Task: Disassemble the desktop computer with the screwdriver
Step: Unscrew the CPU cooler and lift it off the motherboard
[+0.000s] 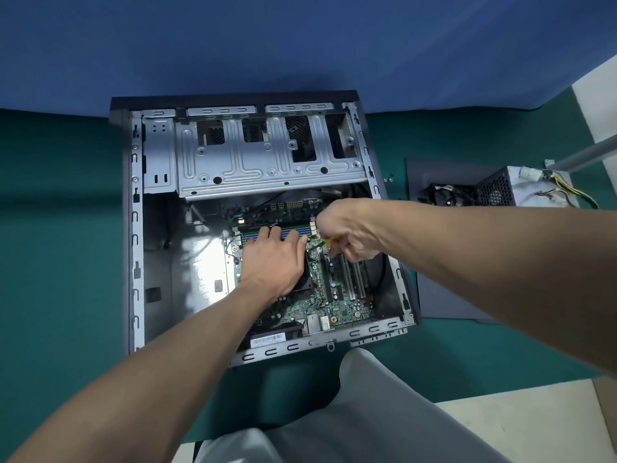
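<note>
Head view: one look down from above the person's arms.
Case: the desktop computer [133,228] lies on its side on the green mat [60,262], open face up. Its long axis runs near to far, and its far end meets the blue cloth [300,45].
Room inside: metal walls ring the cavity. Bare floor shows at the left, the drive cage [267,162] covers the far part, and the motherboard [337,302] fills the near right.
Left hand: the left hand [272,259] lies flat on the motherboard with straight fingers, tips at the memory slots [253,232], gripping nothing.
Right hand: the right hand [347,228] is fisted round the screwdriver [330,241], just right of the left fingertips.
Screwdriver: only a bit of yellow handle pokes left from the fist. The shaft is hidden, so I can't tell its line.
Right of case: a dark side panel [450,295] lies flat just beside the case, with the power supply [524,188] at its far right corner.
Near edge: grey-trousered knees [367,412] are close to the case's near wall.
</note>
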`<action>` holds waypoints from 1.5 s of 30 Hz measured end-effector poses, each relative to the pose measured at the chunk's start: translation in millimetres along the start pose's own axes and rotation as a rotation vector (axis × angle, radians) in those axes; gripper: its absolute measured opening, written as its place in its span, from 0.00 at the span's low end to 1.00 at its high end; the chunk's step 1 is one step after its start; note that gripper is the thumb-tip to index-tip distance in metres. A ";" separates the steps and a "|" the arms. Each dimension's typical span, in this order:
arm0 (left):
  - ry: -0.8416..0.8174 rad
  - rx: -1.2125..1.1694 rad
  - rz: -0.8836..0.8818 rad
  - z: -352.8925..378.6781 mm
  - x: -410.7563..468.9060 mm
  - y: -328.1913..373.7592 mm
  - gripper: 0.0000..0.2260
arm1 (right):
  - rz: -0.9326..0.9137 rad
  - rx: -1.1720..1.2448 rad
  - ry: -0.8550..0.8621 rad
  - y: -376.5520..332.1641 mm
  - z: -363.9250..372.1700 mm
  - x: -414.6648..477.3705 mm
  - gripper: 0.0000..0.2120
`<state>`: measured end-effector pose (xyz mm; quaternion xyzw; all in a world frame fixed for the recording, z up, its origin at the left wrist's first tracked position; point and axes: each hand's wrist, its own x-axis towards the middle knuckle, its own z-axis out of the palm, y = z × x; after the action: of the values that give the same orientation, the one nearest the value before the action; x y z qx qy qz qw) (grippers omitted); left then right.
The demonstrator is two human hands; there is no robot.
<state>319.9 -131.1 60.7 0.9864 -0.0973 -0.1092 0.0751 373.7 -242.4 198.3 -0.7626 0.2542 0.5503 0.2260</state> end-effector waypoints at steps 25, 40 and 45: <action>0.020 0.025 0.007 1.4 -0.3 0.1 0.27 | -0.104 -0.015 0.128 3.7 -3.7 3.3 0.08; 0.006 -0.002 -0.001 -2.9 -1.2 2.0 0.28 | -0.731 -1.045 0.471 8.7 -0.3 -7.6 0.08; 0.018 0.017 -0.007 0.3 0.0 1.0 0.27 | -0.026 0.267 0.164 -1.7 0.1 -2.3 0.08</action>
<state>319.7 -132.0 60.5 0.9883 -0.0941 -0.0998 0.0673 374.1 -240.8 200.6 -0.7713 0.3329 0.4446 0.3108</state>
